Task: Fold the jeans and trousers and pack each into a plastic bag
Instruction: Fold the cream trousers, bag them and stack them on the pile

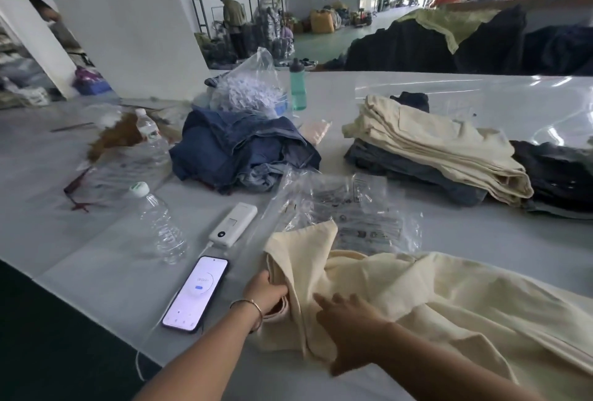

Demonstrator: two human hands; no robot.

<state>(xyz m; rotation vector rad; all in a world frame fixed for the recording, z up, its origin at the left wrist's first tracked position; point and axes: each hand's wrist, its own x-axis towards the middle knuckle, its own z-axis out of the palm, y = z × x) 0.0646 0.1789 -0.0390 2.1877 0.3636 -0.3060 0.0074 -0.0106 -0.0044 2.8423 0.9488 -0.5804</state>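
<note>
Cream trousers spread on near right of table, left hand gripping its folded left edge, right hand flat on cloth w/ fingers straight, plastic bag just beyond, phone left of hands.

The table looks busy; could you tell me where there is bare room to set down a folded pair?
Bare table shows left of the clear water bottle, and between the cream trousers in hand and the folded stack. It is crowded around the phone, power bank, plastic bags and blue jeans heap.
</note>
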